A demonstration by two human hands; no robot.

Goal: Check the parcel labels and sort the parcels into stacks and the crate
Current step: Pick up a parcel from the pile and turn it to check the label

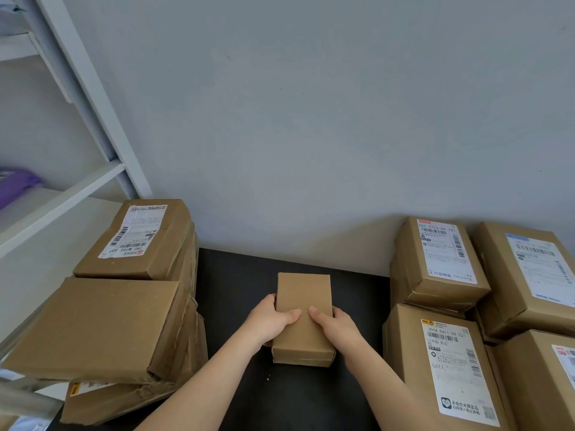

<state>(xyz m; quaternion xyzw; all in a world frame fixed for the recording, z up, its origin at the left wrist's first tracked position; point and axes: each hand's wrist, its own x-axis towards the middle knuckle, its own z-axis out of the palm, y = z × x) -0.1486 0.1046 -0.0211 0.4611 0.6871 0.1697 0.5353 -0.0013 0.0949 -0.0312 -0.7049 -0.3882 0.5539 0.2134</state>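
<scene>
A small plain cardboard parcel (303, 318) is gripped at the frame's centre by the left hand (270, 321) and right hand (337, 328), thumbs on top. It is held over the black table (236, 275), between labelled parcel stacks at left (140, 241) and right (441, 253).

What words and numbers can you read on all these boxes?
"550 Y773-00 721": label, back right box.
"300A C611 00 221", "C611": label, front right box.
"780 M705": upside-down label, top left box.
Too blurred: far right box label, all small print.
No label shows on the small box in left hand, right hand.
</scene>
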